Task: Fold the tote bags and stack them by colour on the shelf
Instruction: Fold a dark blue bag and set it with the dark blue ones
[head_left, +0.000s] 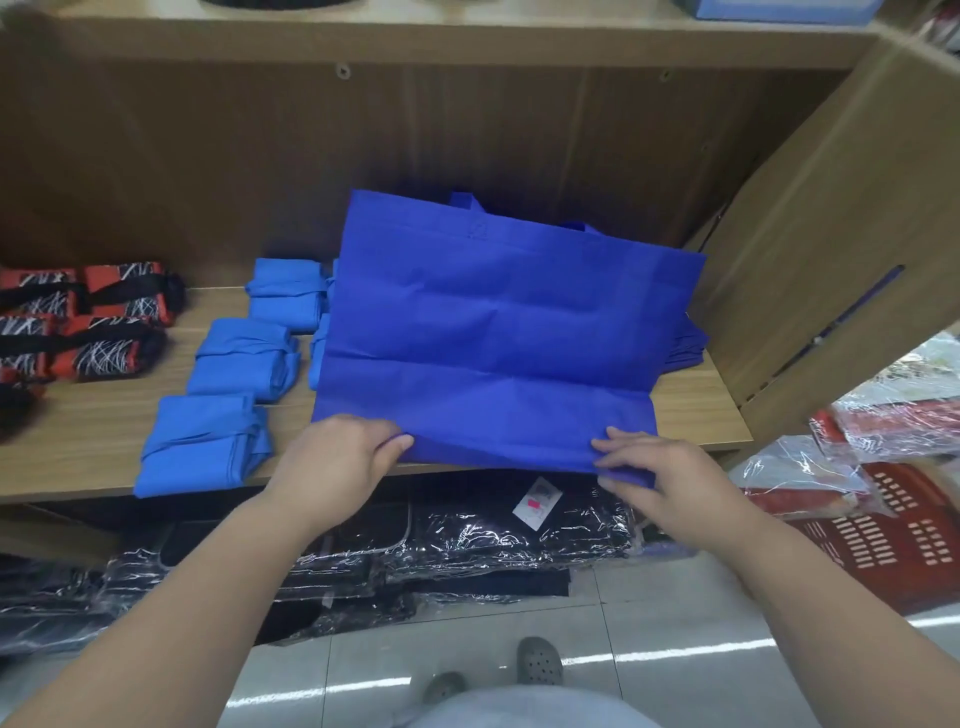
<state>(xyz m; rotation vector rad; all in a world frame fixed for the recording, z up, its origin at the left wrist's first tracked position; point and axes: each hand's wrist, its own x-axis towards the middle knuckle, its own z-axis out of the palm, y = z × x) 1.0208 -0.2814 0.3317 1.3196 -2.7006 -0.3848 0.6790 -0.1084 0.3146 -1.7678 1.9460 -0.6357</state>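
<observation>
A large royal-blue tote bag (498, 332) lies spread flat on the wooden shelf (104, 441), its handles toward the back wall. My left hand (337, 457) pinches its near edge at the left corner. My right hand (660, 473) grips the same edge at the right corner, which hangs over the shelf front. Several lighter blue folded bags (208, 441) lie in rows to the left of the spread bag. A dark blue folded stack (685, 343) peeks out from under its right side.
Red and black patterned folded bags (78, 322) sit at the shelf's far left. Black goods in plastic wrap (467, 535) fill the space below the shelf. A red crate (883, 540) and wrapped red items stand at the right. A wooden side panel (831, 234) bounds the shelf.
</observation>
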